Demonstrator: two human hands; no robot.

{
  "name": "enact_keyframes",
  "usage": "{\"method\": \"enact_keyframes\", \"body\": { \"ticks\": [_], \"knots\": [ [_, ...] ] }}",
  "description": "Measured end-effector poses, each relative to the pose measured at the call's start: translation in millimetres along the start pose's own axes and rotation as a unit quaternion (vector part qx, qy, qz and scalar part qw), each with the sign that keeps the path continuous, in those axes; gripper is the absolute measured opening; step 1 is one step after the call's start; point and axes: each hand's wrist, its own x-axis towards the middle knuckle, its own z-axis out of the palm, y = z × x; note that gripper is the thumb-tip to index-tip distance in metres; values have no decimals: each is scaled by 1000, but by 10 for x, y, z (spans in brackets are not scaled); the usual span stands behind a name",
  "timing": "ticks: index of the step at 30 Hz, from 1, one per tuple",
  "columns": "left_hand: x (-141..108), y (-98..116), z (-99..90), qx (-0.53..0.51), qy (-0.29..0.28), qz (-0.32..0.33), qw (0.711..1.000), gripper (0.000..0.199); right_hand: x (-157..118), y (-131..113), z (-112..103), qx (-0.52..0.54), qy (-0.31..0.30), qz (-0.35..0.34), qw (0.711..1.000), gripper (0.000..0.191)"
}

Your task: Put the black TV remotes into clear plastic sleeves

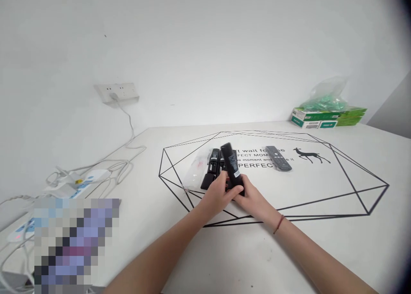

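Between my two hands a black remote control is held tilted up, its back with a label facing me. My left hand grips its lower left side, the thumb lying across the lower end. Around the lower right side closes my right hand. Just behind and left lies another black remote control, its battery compartment uncovered. A further one beside it is partly hidden by the held remote. To the right, a remote control in a clear sleeve rests with its buttons up.
A clear plastic bag lies left of the remotes. Power strips with tangled white cables run along the left side, near a pixelated area. Green and white boxes topped by a plastic bag stand at the back right. A wall socket is behind.
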Motion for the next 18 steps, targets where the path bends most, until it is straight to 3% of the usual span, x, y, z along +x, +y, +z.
{"method": "enact_keyframes", "body": {
  "ticks": [2, 4, 7, 9, 13, 15, 18],
  "knots": [
    [46, -11, -141, 124, 9, 46, 991, 33, 19, 6, -3, 30, 28, 41, 998, 32],
    [120, -106, -338, 232, 81, 34, 969, 33, 37, -29, -27, 92, 35, 88, 991, 25],
    [220, -362, -643, 391, 188, -81, 897, 38, 37, -115, -78, 194, 18, 103, 975, 27],
    [254, -524, -791, 434, 173, -166, 868, 45, 19, -158, -102, 239, -1, 105, 965, 29],
    [260, -656, -886, 412, 108, -227, 876, 45, -31, -189, -98, 258, -31, 113, 959, 22],
    [253, -651, -871, 381, 115, -220, 891, 42, -48, -194, -80, 244, -31, 104, 964, 22],
    [253, -621, -850, 263, 171, -206, 927, 38, -54, -186, -54, 238, -39, 90, 966, 27]
  ]
}}
